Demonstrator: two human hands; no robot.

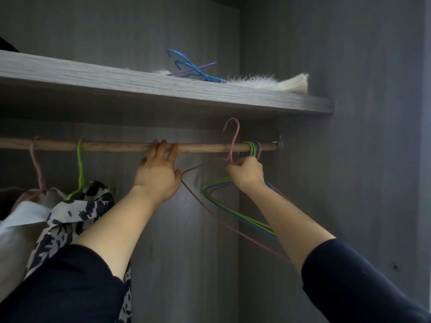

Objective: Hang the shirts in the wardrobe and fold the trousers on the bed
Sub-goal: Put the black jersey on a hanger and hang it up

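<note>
Two shirts hang at the rod's [121,145] left end: a white shirt [21,220] on a pink hanger and a black-and-white patterned shirt [77,213] on a green one. A long bare stretch of rod runs right of them, and the left hand [158,176] rests three extended fingers on it. At the right end, by the wardrobe wall, the right hand [247,173] grips one pink hanger [235,142] by its neck, with the hook raised between rod and shelf [116,82]. Beside it hangs a bunch of empty hangers [251,148], too overlapped to count. On the shelf lie blue hangers [186,64], one purple hanger [198,66] and a white furry piece [268,83].
</note>
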